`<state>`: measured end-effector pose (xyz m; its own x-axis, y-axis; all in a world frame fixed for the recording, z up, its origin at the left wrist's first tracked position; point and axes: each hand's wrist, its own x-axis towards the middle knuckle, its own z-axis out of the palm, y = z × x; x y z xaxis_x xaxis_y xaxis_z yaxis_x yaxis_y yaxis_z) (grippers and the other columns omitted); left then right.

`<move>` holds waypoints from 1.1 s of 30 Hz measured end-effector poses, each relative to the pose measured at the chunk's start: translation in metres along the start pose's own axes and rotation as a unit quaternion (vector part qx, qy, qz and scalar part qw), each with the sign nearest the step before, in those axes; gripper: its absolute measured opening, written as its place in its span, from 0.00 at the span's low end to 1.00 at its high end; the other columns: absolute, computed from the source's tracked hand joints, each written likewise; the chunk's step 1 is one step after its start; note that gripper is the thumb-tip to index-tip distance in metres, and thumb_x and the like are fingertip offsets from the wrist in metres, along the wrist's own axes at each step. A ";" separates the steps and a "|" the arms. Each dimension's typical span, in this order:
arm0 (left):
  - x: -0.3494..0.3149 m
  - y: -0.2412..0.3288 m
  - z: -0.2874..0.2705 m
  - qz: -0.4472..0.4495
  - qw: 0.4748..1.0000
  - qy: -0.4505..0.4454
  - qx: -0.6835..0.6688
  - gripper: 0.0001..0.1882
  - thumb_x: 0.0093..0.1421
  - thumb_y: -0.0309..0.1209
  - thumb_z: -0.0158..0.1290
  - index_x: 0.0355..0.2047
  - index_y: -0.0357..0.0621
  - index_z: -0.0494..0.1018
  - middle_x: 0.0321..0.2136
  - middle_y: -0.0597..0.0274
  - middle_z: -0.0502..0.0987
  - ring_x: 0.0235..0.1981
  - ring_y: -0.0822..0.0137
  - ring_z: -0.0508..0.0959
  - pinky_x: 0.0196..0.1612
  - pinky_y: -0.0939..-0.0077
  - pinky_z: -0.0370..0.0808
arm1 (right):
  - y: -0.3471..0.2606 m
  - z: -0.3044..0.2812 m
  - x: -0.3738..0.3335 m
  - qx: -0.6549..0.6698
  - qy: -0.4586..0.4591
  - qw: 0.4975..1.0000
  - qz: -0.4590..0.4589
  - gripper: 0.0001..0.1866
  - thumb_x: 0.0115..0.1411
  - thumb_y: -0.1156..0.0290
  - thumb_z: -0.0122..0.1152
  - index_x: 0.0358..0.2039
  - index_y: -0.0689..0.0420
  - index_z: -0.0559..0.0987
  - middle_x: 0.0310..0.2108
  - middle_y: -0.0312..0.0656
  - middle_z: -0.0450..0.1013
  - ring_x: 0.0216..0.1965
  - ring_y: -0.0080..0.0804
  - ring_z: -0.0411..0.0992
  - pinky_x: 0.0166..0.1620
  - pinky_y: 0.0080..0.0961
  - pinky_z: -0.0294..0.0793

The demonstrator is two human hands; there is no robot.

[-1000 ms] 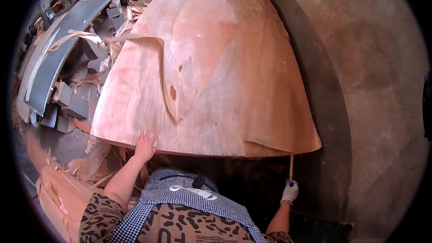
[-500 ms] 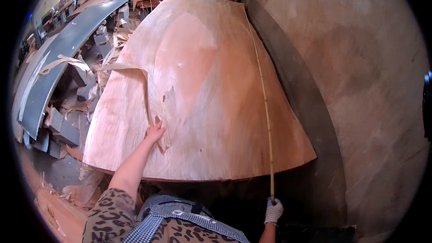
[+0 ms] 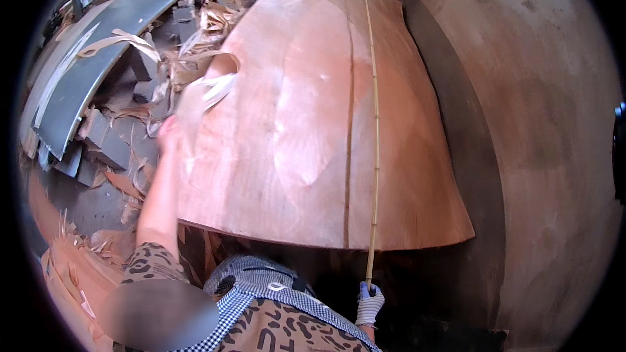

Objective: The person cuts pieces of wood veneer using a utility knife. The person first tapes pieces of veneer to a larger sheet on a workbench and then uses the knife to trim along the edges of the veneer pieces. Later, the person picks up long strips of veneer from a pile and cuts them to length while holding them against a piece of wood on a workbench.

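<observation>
A broad stack of thin pinkish wood veneer sheets [image 3: 300, 124] spreads in front of me. My bare left hand [image 3: 168, 133] is at its left edge, blurred by motion, closed on a torn piece of veneer [image 3: 195, 101]. That piece curls up and hangs over the side toward the floor. In a striped glove, my right hand [image 3: 370, 305] grips the near end of a long thin bamboo stick [image 3: 375, 130]. The stick reaches lengthwise over the stack, right of its middle. A dark narrow line [image 3: 349, 150] runs along the top sheet, left of the stick.
To the left, a long dark panel [image 3: 117, 52] rests above grey blocks [image 3: 107, 140]. Veneer scraps [image 3: 218, 16] litter the floor between panel and stack. More torn veneer [image 3: 72, 280] lies at lower left. A stained wall [image 3: 521, 91] rises on the right.
My left hand has swung left from the torn hole, drawing the ragged top veneer off the stack's left part. The bamboo stick and my right hand have shifted slightly left in view.
</observation>
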<state>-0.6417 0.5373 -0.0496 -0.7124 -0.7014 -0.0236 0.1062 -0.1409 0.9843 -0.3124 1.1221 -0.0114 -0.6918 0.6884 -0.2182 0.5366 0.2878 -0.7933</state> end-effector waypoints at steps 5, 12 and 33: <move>0.041 0.008 -0.218 0.051 0.882 0.245 0.399 0.29 0.54 0.37 0.47 0.53 0.34 0.55 0.50 0.42 0.61 0.51 0.52 0.63 0.54 0.67 0.58 | -0.056 0.052 -0.007 0.070 -0.057 0.996 -0.010 0.09 0.49 0.69 0.62 0.19 0.56 0.71 0.10 0.29 0.62 0.10 0.14 0.57 0.12 0.13 0.54; -0.088 -0.014 -0.261 -0.081 0.856 0.155 0.486 0.26 0.51 0.35 0.50 0.50 0.44 0.59 0.45 0.45 0.67 0.47 0.50 0.67 0.48 0.61 0.64 | -0.141 0.118 -0.007 0.108 -0.199 0.974 -0.019 0.12 0.49 0.71 0.61 0.15 0.53 0.66 0.09 0.30 0.60 0.08 0.15 0.56 0.11 0.14 0.53; -0.135 0.004 -0.302 -0.193 0.952 -0.204 0.123 0.17 0.60 0.32 0.42 0.48 0.38 0.64 0.40 0.58 0.73 0.41 0.69 0.72 0.42 0.77 0.69 | -0.322 0.492 -0.235 0.110 -0.595 0.796 -0.031 0.09 0.52 0.64 0.57 0.23 0.55 0.71 0.13 0.30 0.61 0.11 0.17 0.57 0.15 0.15 0.58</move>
<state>-0.3360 0.4204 -0.0954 -0.8815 -0.2932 -0.3702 -0.3469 -0.1300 0.9289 -0.5606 0.5400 0.0157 -0.7520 -0.4774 -0.4545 0.4761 0.0834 -0.8754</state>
